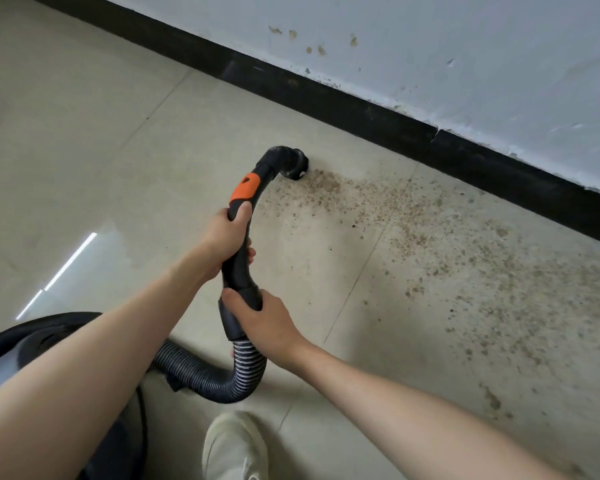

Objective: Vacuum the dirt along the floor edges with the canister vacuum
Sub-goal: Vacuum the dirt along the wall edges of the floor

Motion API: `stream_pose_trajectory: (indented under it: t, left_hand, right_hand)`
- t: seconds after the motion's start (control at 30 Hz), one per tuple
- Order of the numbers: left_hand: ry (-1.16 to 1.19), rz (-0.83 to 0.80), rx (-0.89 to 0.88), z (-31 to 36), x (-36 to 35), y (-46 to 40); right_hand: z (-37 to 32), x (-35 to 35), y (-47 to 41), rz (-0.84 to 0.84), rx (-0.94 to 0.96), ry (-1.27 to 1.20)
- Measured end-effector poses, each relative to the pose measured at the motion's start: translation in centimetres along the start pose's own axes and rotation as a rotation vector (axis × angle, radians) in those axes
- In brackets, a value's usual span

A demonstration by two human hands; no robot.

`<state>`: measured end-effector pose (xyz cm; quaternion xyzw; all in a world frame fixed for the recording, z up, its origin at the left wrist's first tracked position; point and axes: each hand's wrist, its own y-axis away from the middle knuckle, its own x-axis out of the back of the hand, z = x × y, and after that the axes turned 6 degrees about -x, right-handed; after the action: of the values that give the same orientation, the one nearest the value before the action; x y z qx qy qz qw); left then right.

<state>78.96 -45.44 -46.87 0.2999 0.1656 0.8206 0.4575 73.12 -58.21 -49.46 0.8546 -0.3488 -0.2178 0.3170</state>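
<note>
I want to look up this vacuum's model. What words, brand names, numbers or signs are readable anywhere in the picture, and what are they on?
None: no readable text in this view.
Orange band on the vacuum handle: one small dark raised mark, not a letter or number I can make out.
Canister, hose, baseboard, wall: no label, brand or number visible.
</note>
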Motion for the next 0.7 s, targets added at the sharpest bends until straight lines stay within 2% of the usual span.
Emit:
stream_pose_trajectory:
  t: [0.23,0.47,0.6,0.7]
  left_hand:
    - [-0.045,-0.026,-0.143,0.0,-4.4,-1.3]
    - [-0.131,-0.174,-0.201,0.0,-6.2,0.0]
    - [-0.067,-0.196,-0.177,-0.3,-5.4,0.6]
    - [-0.012,-0.156,-0.13,-0.4,-3.6,0.7]
  right_hand:
    - [2.3,2.5,-1.3,0.079,0.049,-0.124]
    - [3.2,2.6,0.8,0.143,0.092,-0.215]
    - [2.7,1.9,1.4,0.181,0.08,-0.128]
    - [1.7,1.4,1.5,0.148,0.047,-0.053]
